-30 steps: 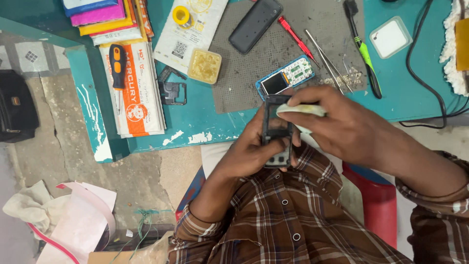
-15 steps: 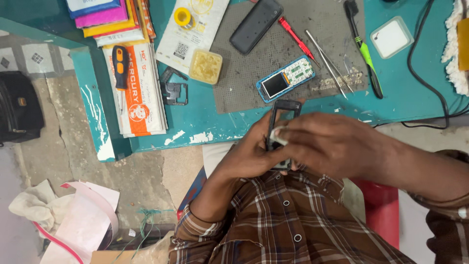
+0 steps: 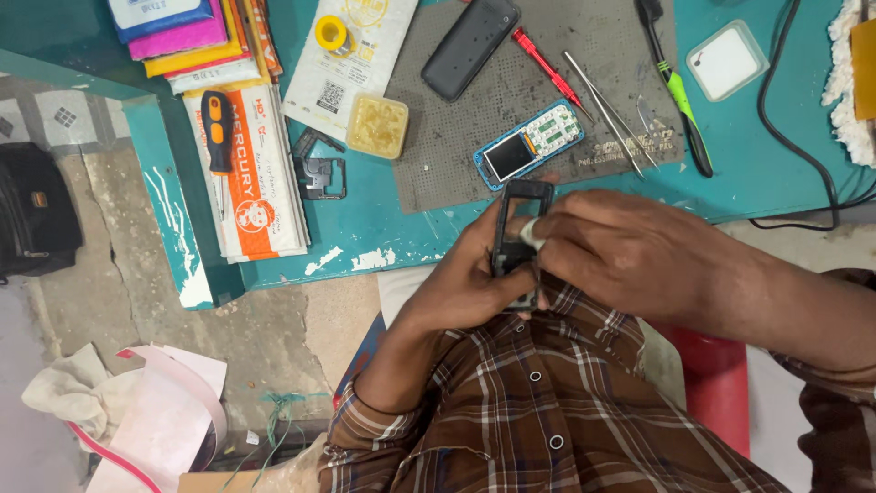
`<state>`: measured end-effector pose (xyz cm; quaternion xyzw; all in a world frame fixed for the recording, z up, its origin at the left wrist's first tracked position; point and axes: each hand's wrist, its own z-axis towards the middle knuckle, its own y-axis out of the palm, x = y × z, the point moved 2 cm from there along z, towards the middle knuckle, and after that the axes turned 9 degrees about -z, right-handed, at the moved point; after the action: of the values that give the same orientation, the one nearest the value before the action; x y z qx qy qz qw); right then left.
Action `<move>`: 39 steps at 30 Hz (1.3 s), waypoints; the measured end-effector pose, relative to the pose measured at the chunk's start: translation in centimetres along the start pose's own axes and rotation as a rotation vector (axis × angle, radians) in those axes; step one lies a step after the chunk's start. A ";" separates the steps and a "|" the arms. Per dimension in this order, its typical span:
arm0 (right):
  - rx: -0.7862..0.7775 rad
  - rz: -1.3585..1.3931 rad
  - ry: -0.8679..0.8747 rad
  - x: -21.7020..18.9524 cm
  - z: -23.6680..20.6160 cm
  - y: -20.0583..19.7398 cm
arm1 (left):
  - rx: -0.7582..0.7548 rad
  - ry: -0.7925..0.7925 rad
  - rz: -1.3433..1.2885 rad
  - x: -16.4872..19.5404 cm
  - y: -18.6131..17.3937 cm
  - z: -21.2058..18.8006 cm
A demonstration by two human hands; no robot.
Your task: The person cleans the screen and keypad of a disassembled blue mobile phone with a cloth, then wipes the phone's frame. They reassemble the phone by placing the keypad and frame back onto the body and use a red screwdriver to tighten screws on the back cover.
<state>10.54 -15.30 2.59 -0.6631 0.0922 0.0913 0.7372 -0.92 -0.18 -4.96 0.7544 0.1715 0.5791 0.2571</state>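
Blue keypad phone (image 3: 527, 144) and tweezers (image 3: 610, 111) crowd the mat (image 3: 456, 137) — its left bare.

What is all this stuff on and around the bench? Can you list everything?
Phone frame: one, black, held in both hands.
Pale pad: one, whitish, pressed on the frame.
Keypad phone: one, blue-edged, on grey mat.
Dark phone: one, on mat.
Red screwdriver: one, on mat.
Tweezers: metal, on mat.
Orange-handled screwdriver: one, on packets.
Yellow tub: one, bench.
Black bag: one, floor.
Left hand: under frame.
Right hand: over frame.
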 end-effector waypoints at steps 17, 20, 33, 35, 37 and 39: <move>0.190 0.177 0.033 3.0 -0.7 4.0 | 0.076 -0.277 0.026 -1.5 -0.5 0.5; 0.230 0.168 -0.138 1.9 -1.1 4.1 | -0.032 0.079 0.180 -0.6 -0.4 0.3; 0.169 0.110 -0.129 2.3 -0.4 3.4 | -0.068 -0.037 0.065 -0.9 -0.7 0.5; 0.197 0.026 -0.097 2.6 0.4 3.2 | -0.033 -0.183 0.058 -1.5 -1.1 0.6; -0.099 0.502 0.253 1.7 0.1 3.7 | -0.062 -0.128 0.073 -1.7 -1.2 0.7; -0.405 0.669 0.571 1.7 -0.1 4.2 | -0.090 -0.075 0.094 -1.6 -1.5 0.8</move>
<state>11.08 -14.93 -1.91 -0.7258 0.4796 0.1539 0.4686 -0.55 -0.03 -7.26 0.7704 0.1002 0.5691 0.2695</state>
